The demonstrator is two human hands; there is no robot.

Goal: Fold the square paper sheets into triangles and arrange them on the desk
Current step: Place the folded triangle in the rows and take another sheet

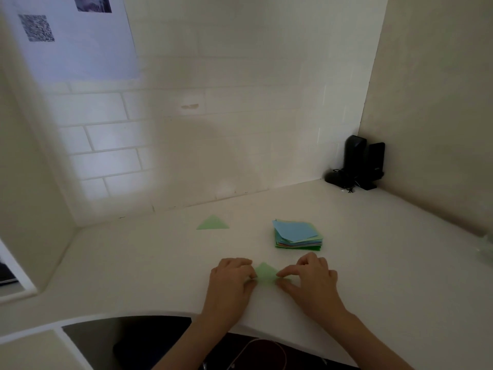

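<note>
**Both hands press a green paper triangle flat on the desk**

Our left hand point(231, 279) and right hand point(310, 276) sit side by side near the front edge of the desk point(133, 263), fingers curled down, each pinching one side corner of a pale green fold point(265, 272) that lies between them, its peak pointing away from us. We judge the paper very light, thin and limp. It will slide on the smooth white desk, so we hold it by its corners and crease along the long edge. Behind it, to the left, lies a finished green triangle point(213, 223). To the right sits a stack point(297, 235) of coloured squares, the blue top sheet askew. In the far right corner stand black speakers point(364, 161) against the white brick-pattern wall point(186, 129).
</note>
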